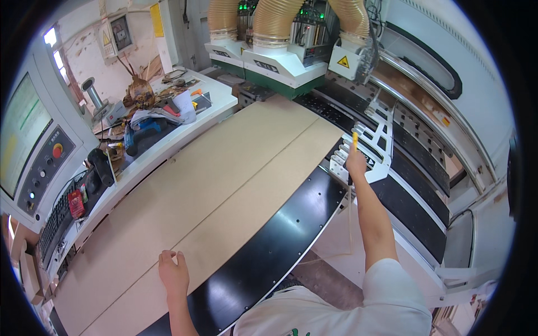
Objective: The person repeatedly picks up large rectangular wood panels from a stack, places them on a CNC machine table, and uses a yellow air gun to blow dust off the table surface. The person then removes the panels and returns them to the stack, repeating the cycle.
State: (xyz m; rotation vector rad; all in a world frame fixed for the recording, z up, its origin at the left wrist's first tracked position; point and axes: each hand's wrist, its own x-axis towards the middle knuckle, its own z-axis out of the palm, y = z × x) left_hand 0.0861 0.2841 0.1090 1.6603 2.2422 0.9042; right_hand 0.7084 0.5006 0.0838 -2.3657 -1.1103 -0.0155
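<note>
A long tan board (224,162) lies across the black table (263,215), with a thin dark line running along its length. My left hand (175,273) rests on or just above the board's near part, beside that line; its fingers are loosely bent, thumb apart, with nothing in them. Reaching far to the right, my right hand (356,162) is closed around a slim yellow-ended tool (355,140), apparently an air blow gun. A thin pale hose (351,224) hangs below this hand. Close by is a white metal bracket (378,151) with rollers.
A white and green machine head (274,67) with ribbed hoses (274,22) stands over the board's far end. On the left are a control panel (42,162), a keyboard (53,229) and a cluttered white side table (218,103). Black slats (414,207) extend at right.
</note>
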